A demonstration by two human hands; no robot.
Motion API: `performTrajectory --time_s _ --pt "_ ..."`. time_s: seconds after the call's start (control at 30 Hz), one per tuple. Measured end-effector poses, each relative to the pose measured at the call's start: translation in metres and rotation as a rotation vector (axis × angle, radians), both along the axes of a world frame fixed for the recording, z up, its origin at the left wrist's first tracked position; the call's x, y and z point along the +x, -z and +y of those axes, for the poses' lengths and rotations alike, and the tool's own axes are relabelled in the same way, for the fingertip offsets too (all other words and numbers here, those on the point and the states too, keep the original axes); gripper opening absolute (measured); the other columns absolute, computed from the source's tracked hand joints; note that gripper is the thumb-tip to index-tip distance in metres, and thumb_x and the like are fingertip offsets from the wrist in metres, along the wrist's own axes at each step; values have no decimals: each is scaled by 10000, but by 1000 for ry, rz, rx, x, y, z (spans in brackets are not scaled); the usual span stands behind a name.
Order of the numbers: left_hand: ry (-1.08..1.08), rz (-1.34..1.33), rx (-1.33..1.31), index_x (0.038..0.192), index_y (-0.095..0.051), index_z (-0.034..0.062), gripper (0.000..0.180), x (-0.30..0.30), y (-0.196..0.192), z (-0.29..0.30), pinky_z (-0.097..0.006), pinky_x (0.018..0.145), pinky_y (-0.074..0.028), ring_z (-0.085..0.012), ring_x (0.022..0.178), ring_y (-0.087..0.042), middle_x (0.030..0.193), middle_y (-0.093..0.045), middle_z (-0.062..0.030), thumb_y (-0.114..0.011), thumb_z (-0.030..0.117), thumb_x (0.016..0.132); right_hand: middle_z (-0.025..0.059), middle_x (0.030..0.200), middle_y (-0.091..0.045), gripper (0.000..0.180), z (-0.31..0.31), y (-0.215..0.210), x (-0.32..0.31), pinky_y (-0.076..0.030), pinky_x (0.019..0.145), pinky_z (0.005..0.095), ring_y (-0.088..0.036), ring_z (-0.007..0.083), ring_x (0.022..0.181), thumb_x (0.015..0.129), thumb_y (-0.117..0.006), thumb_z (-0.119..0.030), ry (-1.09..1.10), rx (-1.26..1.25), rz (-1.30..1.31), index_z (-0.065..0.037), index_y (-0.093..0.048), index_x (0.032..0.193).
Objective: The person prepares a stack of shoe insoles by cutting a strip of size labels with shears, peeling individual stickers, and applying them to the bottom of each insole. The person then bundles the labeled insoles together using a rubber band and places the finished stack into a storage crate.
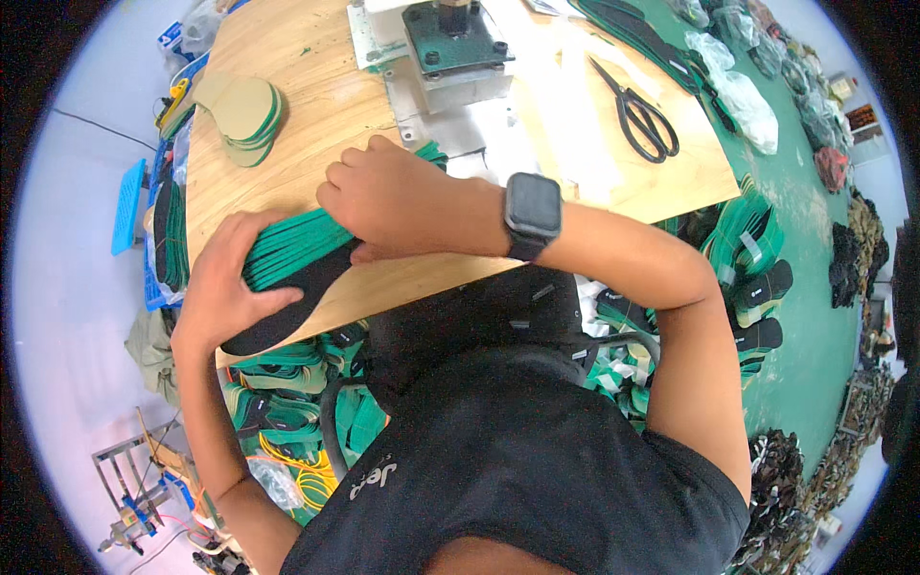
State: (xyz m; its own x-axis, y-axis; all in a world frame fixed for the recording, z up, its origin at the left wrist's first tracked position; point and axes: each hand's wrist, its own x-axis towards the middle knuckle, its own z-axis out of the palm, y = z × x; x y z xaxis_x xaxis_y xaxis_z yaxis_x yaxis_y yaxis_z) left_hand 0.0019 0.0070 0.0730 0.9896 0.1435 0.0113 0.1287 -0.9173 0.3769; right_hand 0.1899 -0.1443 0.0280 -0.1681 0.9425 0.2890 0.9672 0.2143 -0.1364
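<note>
A stack of green-edged shoe insoles with a black top face (292,264) lies on its side near the front edge of the wooden table (316,105). My left hand (225,283) wraps around the stack's near end, fingers over the edges. My right hand (398,201), with a dark square watch (533,213) on the wrist, presses on the far end of the same stack. Between the two hands the insoles are squeezed together.
A metal press with a dark plate (452,43) stands at the table's back. Black scissors (642,115) lie to the right, a pile of tan insoles (247,113) to the left. Heaps of green and black insoles (752,278) cover the floor; a blue crate (129,201) stands left.
</note>
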Motion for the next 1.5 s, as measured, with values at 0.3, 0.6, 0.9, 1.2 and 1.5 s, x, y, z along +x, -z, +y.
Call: performTrajectory --time_s 0.3,0.6,0.9,1.2,1.5 --pt "-341 -359 -175 1230 -499 3 737 -44 52 16 -316 959 -403 -230 1065 -550 1134 -575 -113 -804 91 565 139 869 -602 475 -3 -1 -4 -480 708 389 -592 305 857 646 -775 -325 84 -12 -1 10 -540 888" --pt "-209 -669 -253 1412 -330 23 1096 -36 67 19 -395 1043 -339 -266 1207 -483 1270 -527 -156 -753 616 593 192 843 -587 490 13 5 -45 -489 687 428 -592 356 801 713 -721 -371 57 -6 230 3 -510 948" --pt "-647 -552 -413 1327 -464 58 464 12 78 126 -332 925 -443 -187 1149 -519 1285 -530 -86 -538 272 922 188 885 -612 555 -145 -29 3 -498 689 425 -610 375 804 685 -779 -380 508 -4 246 -29 -567 1058" --pt "-978 -499 -709 1147 -581 41 468 106 108 263 -271 617 -417 -132 836 -528 984 -558 -46 -608 404 854 236 765 -625 563 -271 -23 201 -483 613 467 -615 409 737 777 -666 -521 1456 102 -264 14 -504 846" --pt "-851 -419 -524 1202 -566 -22 620 125 101 204 -318 802 -482 -201 986 -608 1107 -635 -111 -683 428 792 213 715 -620 577 -257 -16 200 -486 600 430 -630 348 668 721 -737 -496 1254 34 43 34 -547 847"
